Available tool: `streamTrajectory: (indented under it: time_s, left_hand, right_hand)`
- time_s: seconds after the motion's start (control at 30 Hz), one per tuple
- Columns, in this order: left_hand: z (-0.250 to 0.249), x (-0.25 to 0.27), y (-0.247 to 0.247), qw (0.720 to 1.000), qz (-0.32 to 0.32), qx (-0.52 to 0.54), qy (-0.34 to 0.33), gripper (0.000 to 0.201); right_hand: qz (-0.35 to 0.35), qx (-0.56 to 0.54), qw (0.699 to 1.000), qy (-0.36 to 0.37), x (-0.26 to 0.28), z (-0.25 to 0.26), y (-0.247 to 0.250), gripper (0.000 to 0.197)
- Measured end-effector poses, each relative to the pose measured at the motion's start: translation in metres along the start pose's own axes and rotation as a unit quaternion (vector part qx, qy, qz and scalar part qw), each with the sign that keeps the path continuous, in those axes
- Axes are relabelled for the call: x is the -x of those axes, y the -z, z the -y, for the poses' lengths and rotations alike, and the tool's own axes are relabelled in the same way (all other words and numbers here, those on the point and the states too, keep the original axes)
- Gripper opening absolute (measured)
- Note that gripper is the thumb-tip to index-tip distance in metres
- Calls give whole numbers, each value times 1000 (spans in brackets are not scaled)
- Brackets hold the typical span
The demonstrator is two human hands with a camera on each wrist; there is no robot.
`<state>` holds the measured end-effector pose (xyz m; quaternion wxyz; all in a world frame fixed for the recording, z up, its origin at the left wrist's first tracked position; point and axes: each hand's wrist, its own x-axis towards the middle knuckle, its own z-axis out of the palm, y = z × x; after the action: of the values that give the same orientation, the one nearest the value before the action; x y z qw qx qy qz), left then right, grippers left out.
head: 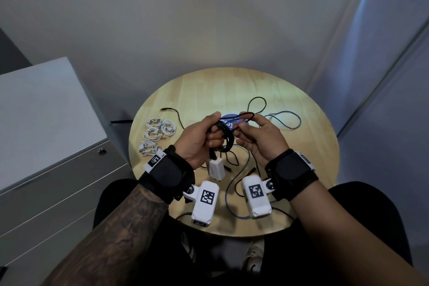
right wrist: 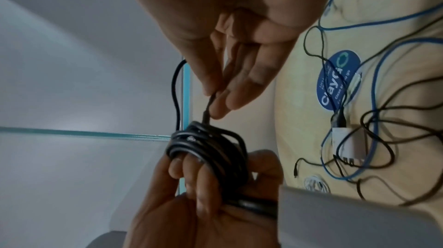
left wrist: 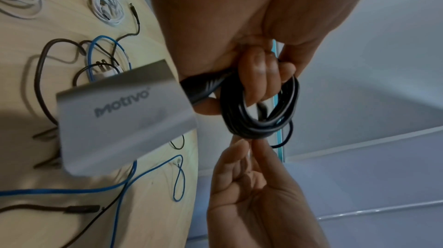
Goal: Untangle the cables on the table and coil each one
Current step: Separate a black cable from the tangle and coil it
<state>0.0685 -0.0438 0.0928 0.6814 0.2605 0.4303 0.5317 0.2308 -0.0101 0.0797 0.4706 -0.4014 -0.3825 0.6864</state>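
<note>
My left hand grips a coil of black cable above the round wooden table; its white charger block hangs below the palm. In the left wrist view the coil loops round my curled fingers, beside the charger block. My right hand pinches the cable's loose end between thumb and fingertips, just above the coil. A blue cable and thin black cables lie tangled on the table.
Several coiled white cables lie at the table's left. A blue round sticker marks its centre, and a small white charger lies among the tangle. A grey drawer cabinet stands on the left. My knees sit under the near edge.
</note>
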Motion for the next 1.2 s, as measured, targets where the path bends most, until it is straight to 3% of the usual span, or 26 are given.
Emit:
streamTrajectory:
  time_s: [0.1,0.2,0.3,0.4,0.47,0.53,0.67,0.77,0.9,1.0,1.07,1.13,1.2]
  left_hand:
    - [-1,1,0,1000,15,0,17,45]
    - [2,-4,3,999,-3,36,4,43]
    - [4,-7,5,998,-28,52,-15,43]
    - [8,-8,4,997,-44,61,-24,43]
    - [11,-7,3,997,-50,62,-22,44]
    - [14,-4,-2,996,-55,64,-18,45]
    - [19,1,-8,997,-71,25,-30,47]
    - [24,1,-7,997,-63,-13,-34,49]
    - [24,3,-11,996,-75,42,-33,48]
    - [20,2,-11,993,-88,74,-27,50]
    - [22,-1,-9,993,-97,58,-24,52]
    - [22,0,-10,994,-102,41,-30,50]
    - [23,0,-9,994,-100,38,-35,48]
  right_hand:
    - [25,9,999,-17,2,-7,-5,15]
    - [36,133,990,13,5,-16,-10,16]
    - [59,166,984,17,9,-19,-14,20]
    - [104,224,966,74,9,-29,-11,82]
    - [97,252,959,89,8,-33,-11,93]
    - [73,263,957,97,7,-36,-10,80]
    - [44,186,978,80,8,-32,-11,27]
    - [36,159,985,63,5,-25,-7,27]
    - [81,141,984,78,8,-20,-6,13]
    - [132,206,966,83,10,-21,-4,44]
    - [119,275,950,86,10,-24,-5,51]
    - [97,293,947,87,10,-27,-8,45]
    - [92,227,967,69,12,-25,-11,35]
